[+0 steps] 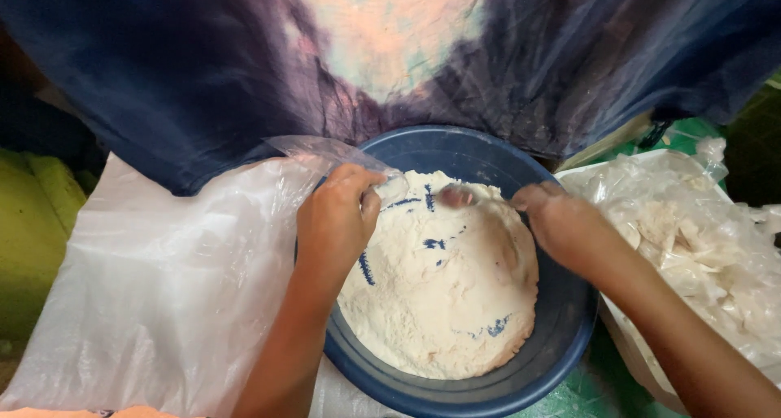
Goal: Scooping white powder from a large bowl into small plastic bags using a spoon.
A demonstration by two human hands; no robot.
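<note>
A blue basin (pixel 561 320) is being shown holding cream-white flour (pixel 443 304). Blue streaks are being exposed within it. A navy-and-pink tie-dyed cloth (pixel 390 52) is being displayed.

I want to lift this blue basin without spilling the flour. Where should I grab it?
Grip the blue basin by its bare rim on two opposite sides, probably lower left and right, coming from above. The flour sits below the rim, which is free there; both hands crowd the far edge.

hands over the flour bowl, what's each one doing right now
Left hand: closed, pinching a clear plastic bag over the blue bowl.
Right hand: fingers curled over the flour; grip cannot be told.
</note>
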